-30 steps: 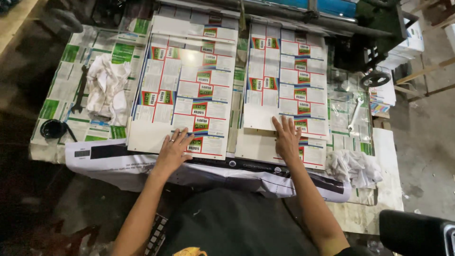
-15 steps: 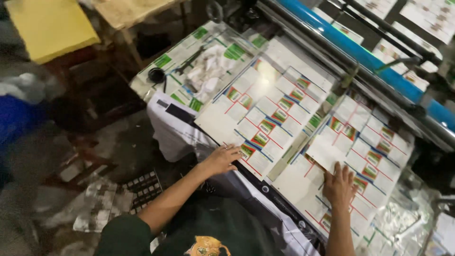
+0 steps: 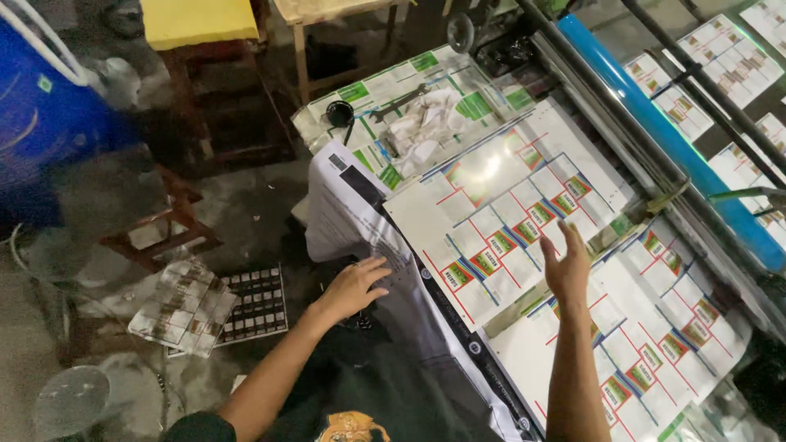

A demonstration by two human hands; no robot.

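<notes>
Cluttered print table, left hand flat, right hand raised, fingers spread

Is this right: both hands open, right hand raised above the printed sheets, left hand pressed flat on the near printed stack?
Not quite. In the head view the left hand is off the near printed stack, by the white draped sheet at the table's edge. The right hand is open, raised above the sheets.

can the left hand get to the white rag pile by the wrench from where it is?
Probably yes. The left hand is open over the draped white sheet; nothing stands between it and the rag pile, though it's a long stretch.
</notes>
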